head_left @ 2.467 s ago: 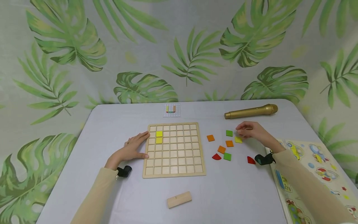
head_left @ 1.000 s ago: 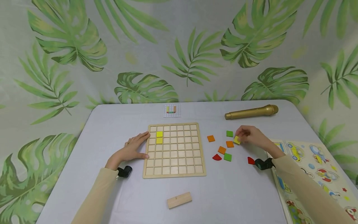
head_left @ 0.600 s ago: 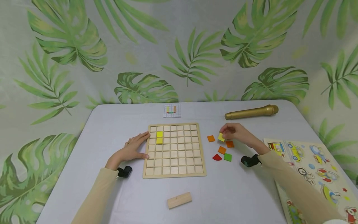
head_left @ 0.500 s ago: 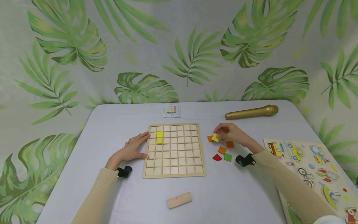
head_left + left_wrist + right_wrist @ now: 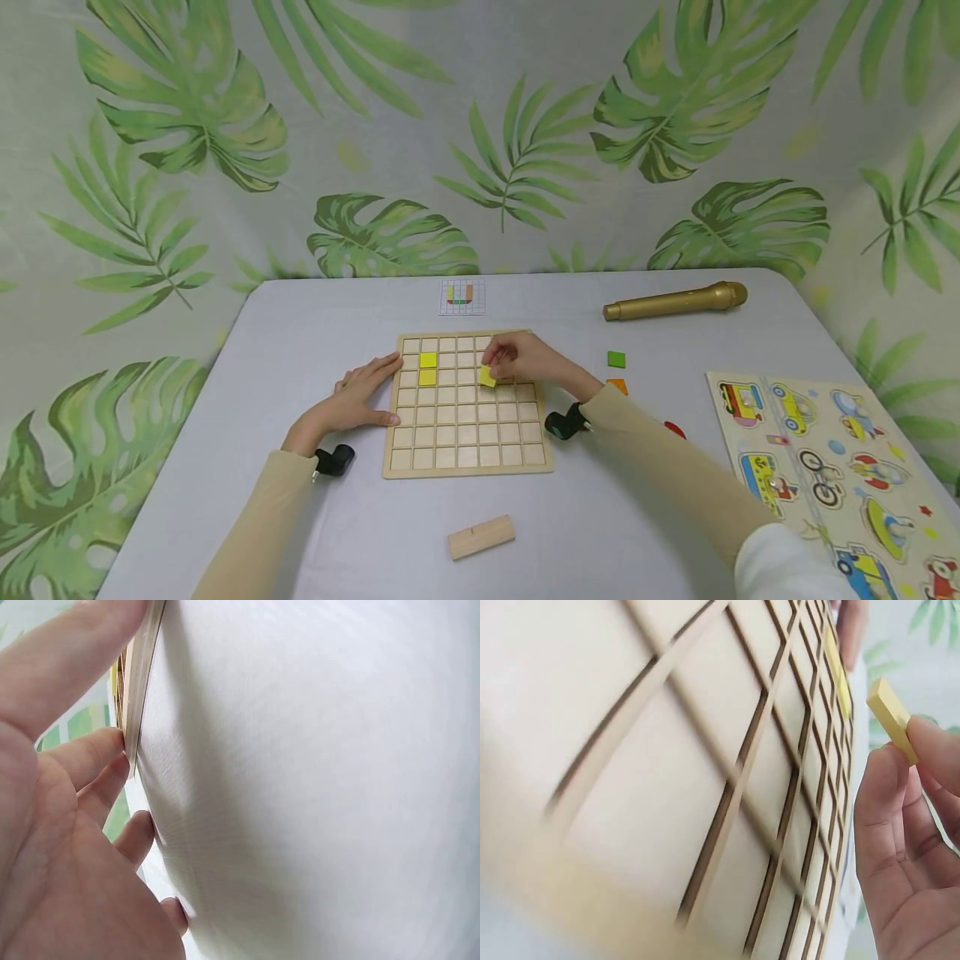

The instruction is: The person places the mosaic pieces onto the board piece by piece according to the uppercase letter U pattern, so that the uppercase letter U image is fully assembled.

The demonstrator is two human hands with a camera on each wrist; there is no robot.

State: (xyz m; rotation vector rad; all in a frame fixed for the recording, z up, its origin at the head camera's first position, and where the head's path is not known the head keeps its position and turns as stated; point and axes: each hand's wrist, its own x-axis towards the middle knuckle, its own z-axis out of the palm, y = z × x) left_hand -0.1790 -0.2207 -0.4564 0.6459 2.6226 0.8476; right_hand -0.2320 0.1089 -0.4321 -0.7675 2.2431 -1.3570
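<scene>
right hand point(image 5: 519, 357) pinches yellow tile point(image 5: 487, 377), tilted, above right half of board point(image 5: 467, 457); two yellow tiles point(image 5: 427, 377) lie to its left, toward left edge of surface point(image 5: 262, 392). left hand point(image 5: 348, 400), fingers extended, touches board's left edge, grasping nothing.

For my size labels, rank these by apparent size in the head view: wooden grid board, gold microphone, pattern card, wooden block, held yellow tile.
1. Wooden grid board
2. Gold microphone
3. Pattern card and wooden block: too alike to rank
4. Yellow tile in the right hand
</scene>
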